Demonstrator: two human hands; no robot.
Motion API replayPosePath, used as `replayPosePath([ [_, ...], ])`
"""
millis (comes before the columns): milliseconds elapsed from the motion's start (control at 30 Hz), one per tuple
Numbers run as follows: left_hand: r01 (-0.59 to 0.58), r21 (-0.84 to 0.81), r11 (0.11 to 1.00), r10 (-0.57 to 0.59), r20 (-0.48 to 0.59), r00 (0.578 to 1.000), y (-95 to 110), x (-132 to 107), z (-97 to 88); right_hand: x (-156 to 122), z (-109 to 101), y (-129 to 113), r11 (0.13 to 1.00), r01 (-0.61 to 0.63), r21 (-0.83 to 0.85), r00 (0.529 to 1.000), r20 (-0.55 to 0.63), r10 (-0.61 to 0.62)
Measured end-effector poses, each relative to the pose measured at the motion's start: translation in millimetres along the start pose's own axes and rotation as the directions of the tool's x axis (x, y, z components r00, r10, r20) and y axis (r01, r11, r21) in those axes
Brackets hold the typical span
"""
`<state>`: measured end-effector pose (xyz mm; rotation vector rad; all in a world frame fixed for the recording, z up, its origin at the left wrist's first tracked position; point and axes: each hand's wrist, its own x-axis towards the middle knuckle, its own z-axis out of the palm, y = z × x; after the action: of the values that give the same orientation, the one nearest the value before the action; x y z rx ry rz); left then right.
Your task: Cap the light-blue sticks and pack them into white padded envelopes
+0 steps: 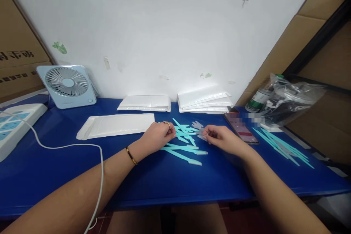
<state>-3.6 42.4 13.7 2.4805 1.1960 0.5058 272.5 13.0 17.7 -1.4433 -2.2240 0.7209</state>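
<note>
A loose pile of thin turquoise plastic razors (184, 139) lies in the middle of the blue table (164, 179). My left hand (157, 136), with a ring and a bracelet, rests on the pile's left side, fingers curled over one of the turquoise pieces. My right hand (221, 139) sits at the pile's right side, fingertips pinched on a small clear cap (201, 134). A few more clear caps (196, 124) lie just behind the pile.
A white pouch (115, 125) lies left of the pile; stacks of white pouches (204, 103) stand by the wall. A phone (241, 128), a second row of turquoise razors (282, 146), a plastic bag (287, 102), a small fan (67, 86) and a white cable (82, 145) are around.
</note>
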Motion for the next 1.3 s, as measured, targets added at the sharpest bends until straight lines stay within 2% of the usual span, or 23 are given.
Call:
replayPosePath([
  [133, -0.014, 0.009, 1.000, 0.014, -0.002, 1.000, 0.1, -0.1, 0.2, 0.8, 1.8, -4.2, 0.976, -0.036, 0.213, 0.999, -0.019, 0.041],
  [300, -0.006, -0.009, 1.000, 0.006, -0.006, 1.000, -1.8, 0.3, 0.8, 2.3, -1.9, -2.8, 0.887, -0.075, 0.456, 0.988, -0.084, 0.127],
  [500, 0.013, -0.053, 0.998, -0.013, 0.003, 1.000, -3.7, 0.3, 1.5, 0.8, -3.4, -5.0, 0.829, -0.068, 0.556, 0.988, -0.081, 0.135],
  [633, 0.016, -0.070, 0.997, -0.016, 0.001, 1.000, -3.6, 0.3, 1.5, 2.5, 3.9, -11.5, 0.799, -0.006, 0.602, 0.976, -0.171, 0.137],
  [733, 0.020, -0.069, 0.997, -0.019, 0.004, 1.000, -2.9, 0.4, 1.4, 3.5, 7.2, -15.3, 0.798, 0.010, 0.603, 0.968, -0.204, 0.143],
  [967, 0.030, -0.087, 0.996, -0.031, -0.006, 1.000, -2.7, 0.8, 2.0, 4.5, 11.1, -14.9, 0.797, -0.001, 0.604, 0.977, -0.168, 0.129],
  [1133, 0.001, -0.164, 0.986, 0.010, 0.069, 0.998, 3.7, -1.1, 2.5, 5.5, 19.0, -21.2, 0.798, -0.011, 0.603, 0.995, -0.069, 0.067],
  [1200, -0.025, -0.127, 0.992, 0.037, 0.093, 0.995, 5.0, -1.2, 2.7, 5.8, 16.7, -18.9, 0.839, -0.021, 0.544, 0.998, -0.032, 0.046],
  [1233, -0.047, -0.076, 0.996, 0.053, 0.081, 0.995, 4.5, -0.7, 2.9, 6.0, 14.1, -15.8, 0.877, -0.013, 0.481, 0.997, -0.056, 0.046],
  [1300, -0.093, 0.079, 0.993, 0.091, 0.029, 0.995, 1.3, 1.0, 3.5, 7.0, 7.4, -6.2, 0.964, 0.018, 0.266, 0.983, -0.181, 0.031],
])
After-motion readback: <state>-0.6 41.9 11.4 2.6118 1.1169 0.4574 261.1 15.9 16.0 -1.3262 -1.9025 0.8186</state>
